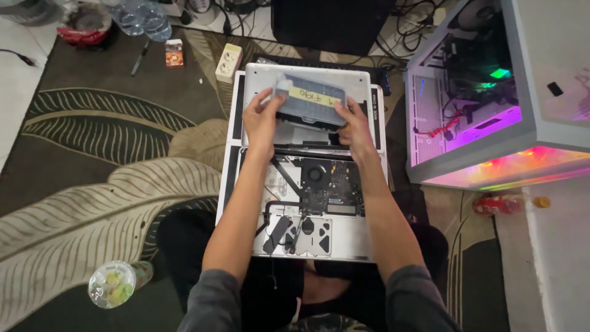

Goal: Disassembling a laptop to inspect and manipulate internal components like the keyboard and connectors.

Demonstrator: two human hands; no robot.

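Note:
An opened silver laptop (350,243) lies on the floor in front of me, its circuit board, black fan (316,174) and cables bare. My left hand (261,117) and my right hand (355,126) together hold a flat dark rectangular part (310,101) with a yellow label, lifted above the laptop's far half. The left hand grips its left end, the right hand its right lower corner. Under the part lies a silver metal cover panel (307,77).
An open computer case (491,92) glowing pink and green stands at the right. A red bottle (501,204) lies beside it. A clear plastic bottle (114,283) lies at lower left on the leaf-patterned rug (104,184). A power strip (228,61), pen and cables lie beyond.

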